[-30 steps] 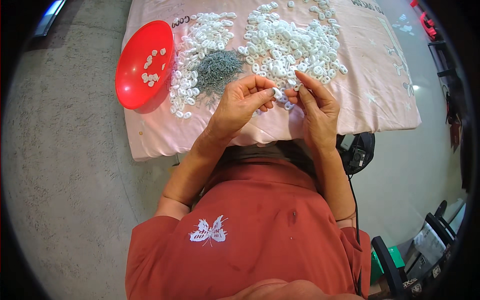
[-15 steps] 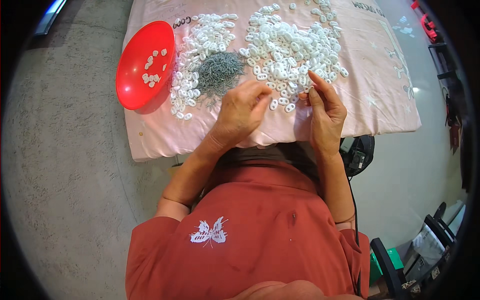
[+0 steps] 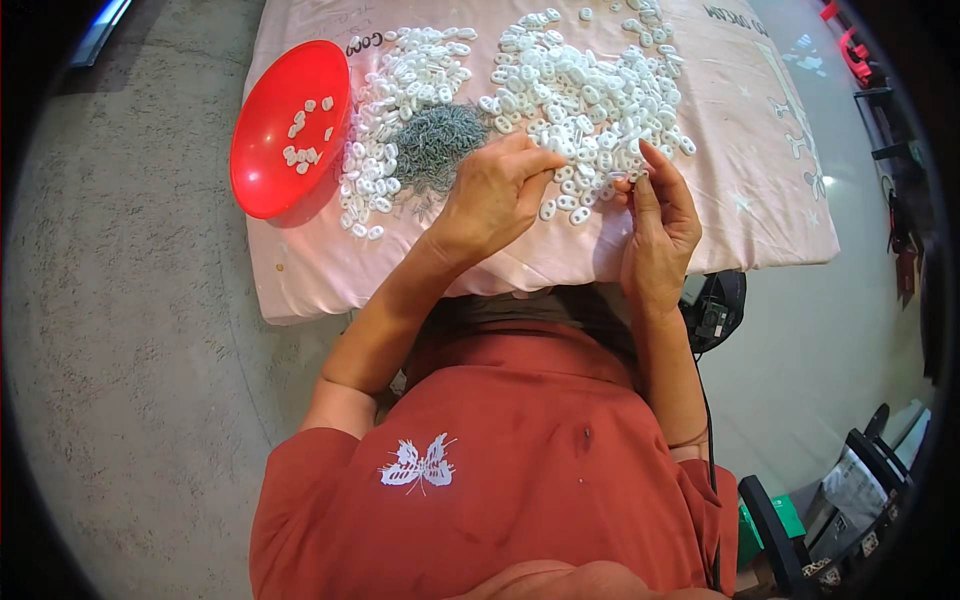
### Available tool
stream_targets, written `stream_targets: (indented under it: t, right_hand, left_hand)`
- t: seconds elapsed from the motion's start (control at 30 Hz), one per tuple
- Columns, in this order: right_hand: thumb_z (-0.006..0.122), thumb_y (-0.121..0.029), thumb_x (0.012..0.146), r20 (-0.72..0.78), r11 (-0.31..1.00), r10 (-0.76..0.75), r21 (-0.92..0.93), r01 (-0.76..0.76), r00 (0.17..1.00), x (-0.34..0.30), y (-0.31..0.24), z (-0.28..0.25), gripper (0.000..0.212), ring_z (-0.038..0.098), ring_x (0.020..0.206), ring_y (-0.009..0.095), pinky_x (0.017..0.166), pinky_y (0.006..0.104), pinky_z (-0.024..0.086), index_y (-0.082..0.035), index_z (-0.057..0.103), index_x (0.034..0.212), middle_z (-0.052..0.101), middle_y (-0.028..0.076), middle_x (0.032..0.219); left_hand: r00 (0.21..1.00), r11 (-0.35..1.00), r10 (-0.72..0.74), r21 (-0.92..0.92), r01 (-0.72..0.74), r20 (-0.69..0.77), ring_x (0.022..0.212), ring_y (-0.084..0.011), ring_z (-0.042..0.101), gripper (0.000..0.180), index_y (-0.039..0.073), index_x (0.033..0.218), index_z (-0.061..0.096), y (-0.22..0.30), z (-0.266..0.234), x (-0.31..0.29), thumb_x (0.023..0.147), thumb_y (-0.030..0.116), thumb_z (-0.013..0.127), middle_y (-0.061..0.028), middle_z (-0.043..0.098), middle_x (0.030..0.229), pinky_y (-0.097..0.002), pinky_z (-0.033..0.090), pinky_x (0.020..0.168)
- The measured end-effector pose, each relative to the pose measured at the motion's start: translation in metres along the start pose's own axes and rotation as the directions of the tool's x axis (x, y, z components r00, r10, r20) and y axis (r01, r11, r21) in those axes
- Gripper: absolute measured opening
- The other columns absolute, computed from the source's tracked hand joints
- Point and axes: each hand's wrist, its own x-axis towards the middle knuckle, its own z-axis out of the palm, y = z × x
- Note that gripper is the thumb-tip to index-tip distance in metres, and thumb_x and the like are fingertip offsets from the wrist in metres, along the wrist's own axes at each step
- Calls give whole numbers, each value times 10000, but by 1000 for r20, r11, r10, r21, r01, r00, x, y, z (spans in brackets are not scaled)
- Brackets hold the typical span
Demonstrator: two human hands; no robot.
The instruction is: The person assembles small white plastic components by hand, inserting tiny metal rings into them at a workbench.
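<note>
My left hand (image 3: 497,192) is closed in a pinch, its fingertips at the near-left edge of a big heap of white two-holed plastic pieces (image 3: 590,85). Whatever those fingertips hold is too small to make out. At the heap's near-right side, my right hand (image 3: 662,228) pinches a small white plastic piece (image 3: 638,179) between thumb and fingers. Small grey metal screws (image 3: 438,142) lie in a mound beyond my left hand. Another heap of white pieces (image 3: 425,70) curves around the mound's far and left sides.
A red bowl (image 3: 268,150) holding several white pieces is tilted at the table's left edge. Pink cloth (image 3: 745,215) with printed drawings covers the table. A dark chair (image 3: 770,520) stands at the lower right, and a black bag (image 3: 722,315) sits below the table's front edge.
My left hand has shifted right and slightly farther away, its fingertips now reaching the heap's edge. My right hand has moved a little to the right, still pinching.
</note>
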Motion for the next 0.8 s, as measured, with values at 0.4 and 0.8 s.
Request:
stream_targets:
  t: [0.4,0.8]
  right_hand:
    - [540,-16,986,48,1000,20,18,-21,999,-5,1,4,274,602,850,73,771,213,494,-2,604,1253,620,24,991]
    - [558,-24,979,44,994,75,81,-78,996,-5,4,4,276,641,854,95,750,212,510,-2,607,1250,620,34,982]
  left_hand:
    - [999,989,53,136,-51,-10,756,-293,627,111,28,932,703,-4,4,15,880,54,609,-117,616,816,-365,487,683]
    - [999,970,-13,244,2,45,789,-315,617,122,37,862,626,-3,11,28,788,123,670,-125,603,839,-421,488,710]
